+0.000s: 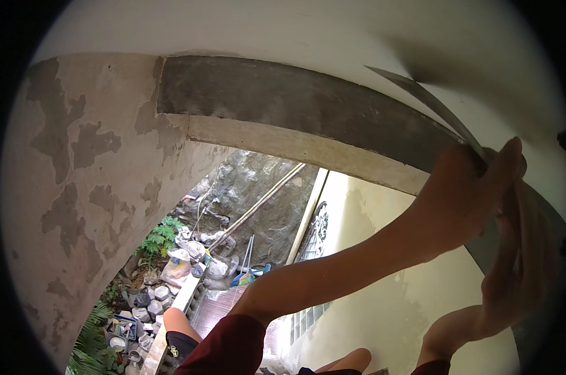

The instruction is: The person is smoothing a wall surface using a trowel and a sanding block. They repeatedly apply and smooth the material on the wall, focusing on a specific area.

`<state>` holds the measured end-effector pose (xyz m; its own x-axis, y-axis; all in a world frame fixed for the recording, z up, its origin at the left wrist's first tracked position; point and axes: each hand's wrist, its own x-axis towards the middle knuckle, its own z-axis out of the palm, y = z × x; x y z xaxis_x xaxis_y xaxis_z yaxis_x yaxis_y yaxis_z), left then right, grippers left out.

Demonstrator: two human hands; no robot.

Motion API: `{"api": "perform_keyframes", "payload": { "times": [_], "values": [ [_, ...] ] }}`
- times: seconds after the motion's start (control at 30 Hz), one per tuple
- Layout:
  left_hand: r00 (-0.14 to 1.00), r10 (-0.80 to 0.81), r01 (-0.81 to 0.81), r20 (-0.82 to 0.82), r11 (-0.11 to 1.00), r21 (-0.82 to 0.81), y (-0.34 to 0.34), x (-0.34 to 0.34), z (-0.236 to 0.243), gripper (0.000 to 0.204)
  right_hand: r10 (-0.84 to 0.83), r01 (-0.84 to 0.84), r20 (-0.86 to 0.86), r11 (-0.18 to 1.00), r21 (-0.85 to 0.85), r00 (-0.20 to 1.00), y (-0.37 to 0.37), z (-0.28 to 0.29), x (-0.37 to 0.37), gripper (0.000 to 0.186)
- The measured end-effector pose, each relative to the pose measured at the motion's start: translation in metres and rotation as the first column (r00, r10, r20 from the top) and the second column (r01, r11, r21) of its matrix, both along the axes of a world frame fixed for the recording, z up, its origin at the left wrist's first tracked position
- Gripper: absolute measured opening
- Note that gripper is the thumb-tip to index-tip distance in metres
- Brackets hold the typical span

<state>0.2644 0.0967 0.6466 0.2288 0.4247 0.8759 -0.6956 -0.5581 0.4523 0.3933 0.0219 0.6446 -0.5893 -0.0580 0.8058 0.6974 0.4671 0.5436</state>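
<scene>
Item: thin grey strip [431, 99], curved, blade-like, pointed at its upper left end. Located in front of the white ceiling surface [264, 28], above the upper edge of the dark grey beam [283, 94], toward that beam's right end; contact between tip and ceiling cannot be told.

Left hand [461, 194]: closed, gripping the strip's lower end; it covers that end and part of the beam. Right hand [517, 265]: raised just below and beside the left, fingers upward; state of grip and any contact with the strip cannot be told.

Obstructions: left forearm [333, 275], in a maroon sleeve [227, 347], crossing before the cream wall [383, 306] and hiding part of the grille window [314, 240].

Surroundings: plastered wall [102, 169], left, with grey bare patches, meeting the beam's left end; pale ledge [295, 147] along the beam's lower edge. Below, through the opening: rock face [277, 194], long slanting poles [258, 206], filled bags [177, 269], pale stones [161, 292], blue crate [125, 326], leafy plant [161, 236], palm fronds [89, 344] at lower left.
</scene>
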Motion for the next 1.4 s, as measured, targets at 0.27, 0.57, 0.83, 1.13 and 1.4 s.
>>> {"api": "perform_keyframes", "payload": {
  "times": [0.27, 0.57, 0.83, 1.13, 1.4],
  "values": [
    [0.995, -0.066, 0.067, -0.076, 0.998, 0.009, 0.002, -0.007, -0.004, 0.046, -0.19, 0.171, 0.213, 0.98, 0.104, 0.958, -0.01, 0.01, 0.0, 0.033],
    [0.992, -0.105, 0.104, -0.068, 0.994, -0.02, -0.004, -0.003, 0.007, 0.048, -0.411, 0.382, 0.351, 0.912, 0.152, 0.842, -0.035, 0.023, -0.005, 0.042],
    [0.982, -0.183, 0.183, -0.049, 0.983, -0.005, -0.004, -0.005, 0.004, 0.052, -0.443, 0.46, 0.207, 0.887, -0.035, 0.872, -0.039, 0.022, 0.001, 0.047],
    [0.996, -0.061, 0.057, -0.065, 0.996, -0.064, -0.003, 0.002, 0.006, 0.052, -0.421, 0.405, 0.276, 0.907, 0.114, 0.864, -0.03, 0.021, -0.001, 0.048],
    [0.989, -0.143, 0.143, -0.036, 0.99, -0.02, -0.003, -0.003, 0.004, 0.048, -0.372, 0.388, 0.216, 0.921, -0.037, 0.903, -0.03, 0.022, -0.003, 0.054]
  ]
}}
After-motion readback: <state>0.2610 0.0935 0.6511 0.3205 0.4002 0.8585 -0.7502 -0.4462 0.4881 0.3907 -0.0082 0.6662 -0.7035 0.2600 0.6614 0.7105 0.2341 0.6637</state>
